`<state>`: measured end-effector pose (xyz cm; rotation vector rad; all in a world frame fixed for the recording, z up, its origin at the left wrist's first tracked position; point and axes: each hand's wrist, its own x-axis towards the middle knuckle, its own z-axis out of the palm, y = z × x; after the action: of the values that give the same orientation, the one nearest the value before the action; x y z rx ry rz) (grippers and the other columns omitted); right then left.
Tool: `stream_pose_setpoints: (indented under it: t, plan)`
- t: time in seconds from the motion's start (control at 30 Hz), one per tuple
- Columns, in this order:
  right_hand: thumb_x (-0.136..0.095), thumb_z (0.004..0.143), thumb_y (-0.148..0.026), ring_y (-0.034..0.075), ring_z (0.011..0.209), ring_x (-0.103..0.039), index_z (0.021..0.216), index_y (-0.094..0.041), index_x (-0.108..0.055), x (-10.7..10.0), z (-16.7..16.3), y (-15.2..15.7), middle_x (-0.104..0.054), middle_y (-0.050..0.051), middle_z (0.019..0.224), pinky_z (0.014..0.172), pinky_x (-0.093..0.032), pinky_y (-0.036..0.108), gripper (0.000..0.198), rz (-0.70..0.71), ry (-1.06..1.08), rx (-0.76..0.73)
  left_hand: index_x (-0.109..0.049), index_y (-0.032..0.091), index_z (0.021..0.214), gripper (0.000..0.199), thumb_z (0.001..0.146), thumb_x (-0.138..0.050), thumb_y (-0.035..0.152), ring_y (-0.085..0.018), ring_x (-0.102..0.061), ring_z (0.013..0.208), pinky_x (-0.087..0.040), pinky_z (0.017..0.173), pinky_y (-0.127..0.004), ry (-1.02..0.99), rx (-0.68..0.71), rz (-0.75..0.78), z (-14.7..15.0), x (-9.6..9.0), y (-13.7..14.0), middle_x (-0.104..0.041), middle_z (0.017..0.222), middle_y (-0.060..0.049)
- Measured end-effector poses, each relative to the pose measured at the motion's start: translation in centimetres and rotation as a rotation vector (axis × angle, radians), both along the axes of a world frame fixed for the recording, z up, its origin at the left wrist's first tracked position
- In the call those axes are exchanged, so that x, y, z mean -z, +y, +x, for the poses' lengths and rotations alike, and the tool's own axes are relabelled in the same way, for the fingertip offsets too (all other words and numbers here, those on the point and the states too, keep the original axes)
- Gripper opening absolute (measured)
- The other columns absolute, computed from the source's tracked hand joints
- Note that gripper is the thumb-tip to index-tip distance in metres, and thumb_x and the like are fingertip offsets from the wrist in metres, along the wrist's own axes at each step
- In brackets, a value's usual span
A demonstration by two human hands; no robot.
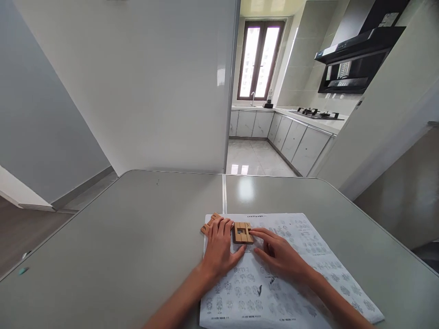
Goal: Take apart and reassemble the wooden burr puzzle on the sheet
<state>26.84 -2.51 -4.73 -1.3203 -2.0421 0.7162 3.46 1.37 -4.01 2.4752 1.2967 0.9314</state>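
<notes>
1. The left grip (218, 251) lies palm down, fingers side by side and thumb spread away from them; the fingers hide what is under them, so I cannot tell whether it pinches anything.
2. Just past its fingers, out to the left, loose wooden pieces (205, 229) with dark marks stick out.
3. The wooden tray (244, 238) sits between the two grips, beside the left grip's fingers and beyond its thumb; flat pieces line its inside around a gap.
4. The right grip (283, 256) is spread, its forefinger reaching to the tray's right side, its thumb apart and nearer the person.
5. Beneath both grips is a printed sheet (247, 292) on the grey desk (137, 251).
6. Well left of the left grip lies a small green item (23, 270).
</notes>
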Motion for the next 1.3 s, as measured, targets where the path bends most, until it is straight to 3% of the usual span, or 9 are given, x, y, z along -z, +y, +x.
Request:
stream_pose_setpoints:
  t: [0.13,0.2,0.3,0.43,0.53,0.63,0.77,0.9,1.3]
  plan:
    - [-0.050,0.100,-0.025,0.013,0.063,-0.063,0.150,-0.034,-0.049,0.0,-0.1,-0.2,-0.053,0.009,0.154,0.067,-0.060,0.035,0.051,0.049,-0.080,-0.057,-0.044,0.023,0.138,0.066,0.080,-0.074,0.032,-0.037,-0.048,0.136,-0.039,0.115,-0.061,-0.017,0.002,-0.013,0.0,0.1,-0.1,-0.058,0.137,-0.012]
    - [-0.048,0.101,-0.023,0.018,0.084,-0.072,0.152,-0.034,-0.047,-0.2,-0.1,-0.3,-0.053,0.007,0.154,0.080,-0.061,0.037,0.053,0.087,-0.111,-0.083,-0.043,0.022,0.139,0.067,0.080,-0.073,0.031,-0.037,-0.047,0.137,-0.040,0.115,-0.060,-0.026,0.008,-0.023,0.1,0.1,-0.1,-0.058,0.138,-0.013]
    - [-0.042,0.102,-0.020,0.024,0.119,-0.067,0.149,-0.032,-0.051,-0.4,-0.2,-0.2,-0.058,0.006,0.149,0.098,-0.056,0.039,0.049,0.159,-0.104,-0.092,-0.042,0.022,0.140,0.067,0.080,-0.071,0.027,-0.037,-0.048,0.137,-0.040,0.114,-0.060,-0.047,0.018,-0.033,0.3,-0.2,-0.2,-0.057,0.139,-0.014]
    - [-0.037,0.103,-0.018,0.020,0.092,-0.072,0.125,-0.027,-0.066,-0.3,-0.2,-0.1,-0.070,0.009,0.126,0.078,-0.058,0.033,0.038,0.198,-0.052,0.006,-0.046,0.022,0.136,0.058,0.082,-0.065,0.018,-0.033,-0.051,0.132,-0.045,0.111,-0.054,-0.111,0.074,0.000,0.3,-1.1,-0.4,-0.058,0.136,-0.012]
    - [-0.038,0.101,-0.017,0.017,0.069,-0.064,0.101,-0.024,-0.068,-0.1,-0.3,-0.2,-0.073,0.007,0.103,0.066,-0.052,0.031,0.031,0.192,-0.065,0.045,-0.060,0.024,0.116,0.036,0.085,-0.053,0.008,-0.026,-0.062,0.114,-0.052,0.098,-0.043,-0.108,0.180,0.063,0.1,-1.4,-0.7,-0.066,0.118,-0.008]
    - [-0.040,0.096,-0.015,0.017,0.066,-0.060,0.088,-0.024,-0.066,0.0,-0.4,-0.3,-0.071,0.005,0.088,0.064,-0.048,0.030,0.028,0.172,-0.094,0.017,-0.066,0.023,0.085,0.028,0.084,-0.047,0.003,-0.017,-0.066,0.083,-0.052,0.073,-0.030,0.023,0.356,0.135,0.0,-0.9,-1.2,-0.068,0.095,-0.003]
    - [-0.042,0.092,-0.012,0.017,0.068,-0.060,0.084,-0.023,-0.063,0.1,-0.7,-0.4,-0.069,0.003,0.082,0.064,-0.046,0.029,0.026,0.143,-0.112,-0.003,-0.061,0.021,0.072,0.021,0.076,-0.052,0.003,-0.012,-0.058,0.059,-0.037,0.052,-0.027,0.226,0.562,0.160,0.3,-0.1,-1.9,-0.065,0.071,0.002]
    - [-0.043,0.092,-0.012,0.016,0.068,-0.060,0.082,-0.023,-0.063,0.0,-0.8,-0.5,-0.069,0.002,0.084,0.065,-0.045,0.028,0.025,0.124,-0.114,0.010,-0.058,0.020,0.068,0.015,0.078,-0.059,0.008,-0.014,-0.059,0.060,-0.031,0.049,-0.028,0.329,0.649,0.127,0.8,0.2,-2.4,-0.066,0.067,0.003]
    - [-0.044,0.094,-0.014,0.016,0.068,-0.060,0.083,-0.024,-0.064,0.1,-0.7,-0.5,-0.069,0.001,0.084,0.065,-0.045,0.028,0.025,0.125,-0.125,0.004,-0.062,0.020,0.070,0.016,0.080,-0.061,0.007,-0.015,-0.063,0.064,-0.034,0.050,-0.028,0.355,0.638,0.050,0.7,-0.1,-2.2,-0.069,0.070,0.003]
